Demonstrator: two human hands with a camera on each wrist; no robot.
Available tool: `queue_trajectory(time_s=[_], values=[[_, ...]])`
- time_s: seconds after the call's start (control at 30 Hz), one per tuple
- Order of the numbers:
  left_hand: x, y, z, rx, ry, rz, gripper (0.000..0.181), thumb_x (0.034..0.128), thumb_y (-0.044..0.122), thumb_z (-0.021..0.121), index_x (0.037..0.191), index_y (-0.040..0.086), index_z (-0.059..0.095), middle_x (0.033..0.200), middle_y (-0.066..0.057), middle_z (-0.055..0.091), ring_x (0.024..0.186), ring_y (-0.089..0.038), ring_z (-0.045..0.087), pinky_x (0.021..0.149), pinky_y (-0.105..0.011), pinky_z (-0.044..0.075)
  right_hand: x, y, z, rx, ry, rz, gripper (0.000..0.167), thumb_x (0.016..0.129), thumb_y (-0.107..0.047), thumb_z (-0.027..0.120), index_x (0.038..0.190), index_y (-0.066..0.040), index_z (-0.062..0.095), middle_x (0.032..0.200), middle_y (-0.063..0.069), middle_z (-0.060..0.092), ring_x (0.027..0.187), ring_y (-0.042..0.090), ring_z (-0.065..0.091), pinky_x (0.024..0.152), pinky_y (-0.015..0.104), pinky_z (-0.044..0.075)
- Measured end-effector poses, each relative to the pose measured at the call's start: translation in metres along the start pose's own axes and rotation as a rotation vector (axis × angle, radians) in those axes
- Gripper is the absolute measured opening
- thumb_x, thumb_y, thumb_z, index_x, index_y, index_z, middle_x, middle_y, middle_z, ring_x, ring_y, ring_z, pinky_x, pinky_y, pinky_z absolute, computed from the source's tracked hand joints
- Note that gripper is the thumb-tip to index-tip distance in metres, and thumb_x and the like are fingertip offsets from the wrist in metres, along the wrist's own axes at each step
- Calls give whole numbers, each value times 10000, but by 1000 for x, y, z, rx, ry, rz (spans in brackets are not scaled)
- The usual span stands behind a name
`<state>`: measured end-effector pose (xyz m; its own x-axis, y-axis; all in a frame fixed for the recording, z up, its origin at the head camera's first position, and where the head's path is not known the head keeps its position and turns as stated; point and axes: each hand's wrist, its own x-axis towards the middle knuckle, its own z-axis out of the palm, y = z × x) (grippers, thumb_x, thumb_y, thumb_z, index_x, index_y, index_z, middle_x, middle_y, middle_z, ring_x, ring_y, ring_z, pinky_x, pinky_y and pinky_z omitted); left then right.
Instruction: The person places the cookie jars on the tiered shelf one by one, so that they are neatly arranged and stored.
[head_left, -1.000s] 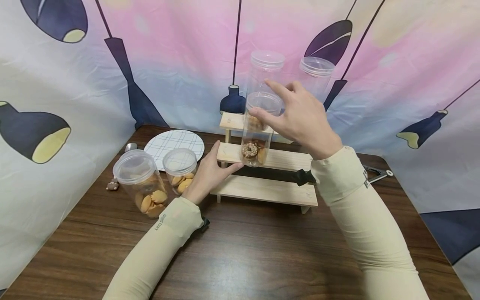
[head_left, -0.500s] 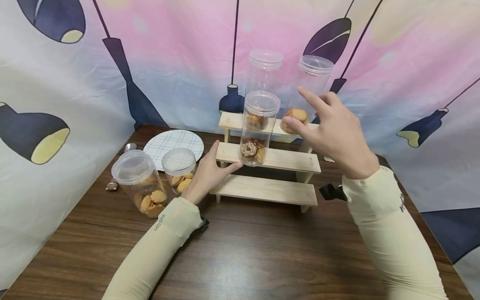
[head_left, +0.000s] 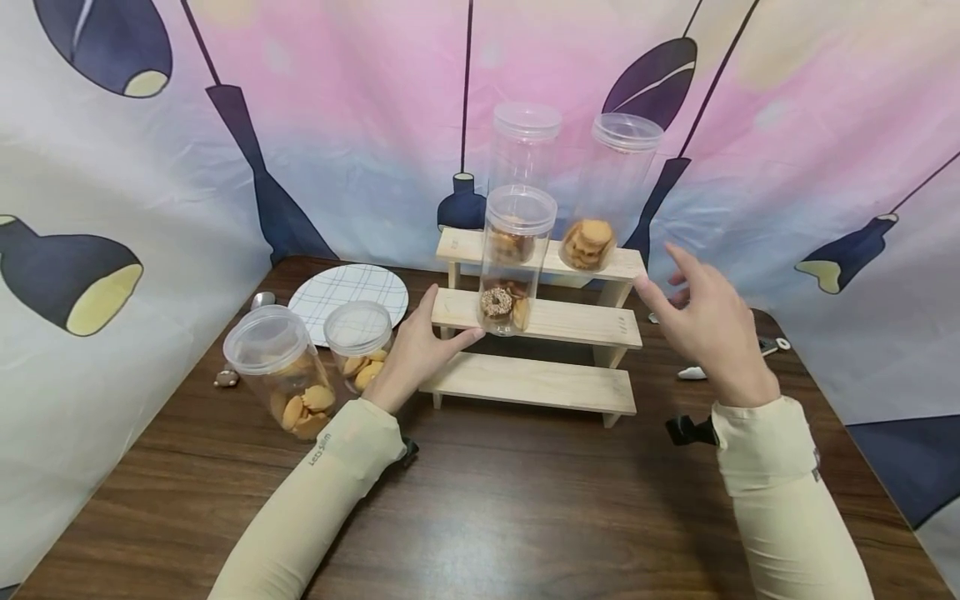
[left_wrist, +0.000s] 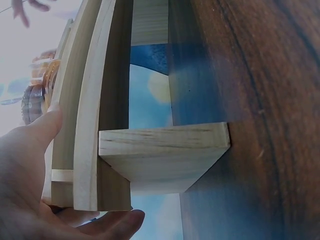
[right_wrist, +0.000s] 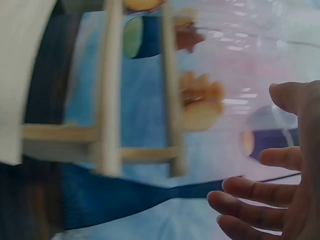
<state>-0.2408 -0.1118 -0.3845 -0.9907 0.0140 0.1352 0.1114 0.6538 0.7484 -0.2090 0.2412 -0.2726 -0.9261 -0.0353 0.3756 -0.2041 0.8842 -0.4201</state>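
Observation:
A three-step wooden rack stands on the table. My left hand holds the left end of its middle step, thumb along the front and fingers round the end, as the left wrist view shows. On that step, near the thumb, stands a tall clear lidded jar with a nut-coated ring cookie and other cookies low inside. Behind it on the top step are a similar jar and, to the right, a jar of stacked round cookies. My right hand hangs in the air right of the rack, fingers loosely bent and holding nothing.
Left of the rack stand a large cookie jar and a smaller one. Behind them lies a white checked plate; a spoon-like metal end shows beside it. A white-tipped utensil lies near the right hand. A printed cloth hangs behind.
My right hand has moved from beside the middle-step jar rightward and down, away from the rack, uncovering the jar of stacked cookies. The left hand and the jars stay where they were.

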Motion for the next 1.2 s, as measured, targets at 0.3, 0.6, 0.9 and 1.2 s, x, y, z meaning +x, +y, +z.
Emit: queue_trajectory(time_s=[0.3, 0.6, 0.9, 1.2], values=[[0, -1, 1, -5, 7, 13, 1153, 776, 732, 682, 1614, 149, 146, 1617, -160, 269, 1456, -359, 315, 1153, -511, 325, -12, 32, 31, 24, -94, 123, 849, 944, -719, 389, 1588, -177, 281, 1217, 193, 616, 1046, 377, 627, 748, 575, 468], [0, -1, 1, -7, 7, 7, 1149, 775, 734, 680, 1614, 159, 147, 1621, -149, 265, 1457, -354, 314, 1151, -511, 329, -14, 45, 58, 57, -110, 191, 838, 971, -701, 323, 1582, -128, 289, 1179, 242, 652, 960, 415, 642, 691, 542, 489], [-1, 0, 2, -2, -1, 1, 1152, 773, 745, 673, 1615, 162, 146, 1627, -132, 256, 1463, -340, 308, 1161, -498, 316, -11, 45, 77, 113, -115, 257, 831, 970, -706, 314, 1534, -100, 387, 1235, 260, 626, 1035, 434, 621, 815, 592, 471], [-1, -1, 1, -2, 11, 12, 1143, 779, 726, 684, 1613, 150, 155, 1622, -141, 267, 1456, -350, 317, 1155, -502, 325, -8, 39, 90, 201, -84, 276, 794, 976, -693, 332, 1493, -103, 459, 1292, 237, 612, 1106, 417, 607, 892, 593, 468]])
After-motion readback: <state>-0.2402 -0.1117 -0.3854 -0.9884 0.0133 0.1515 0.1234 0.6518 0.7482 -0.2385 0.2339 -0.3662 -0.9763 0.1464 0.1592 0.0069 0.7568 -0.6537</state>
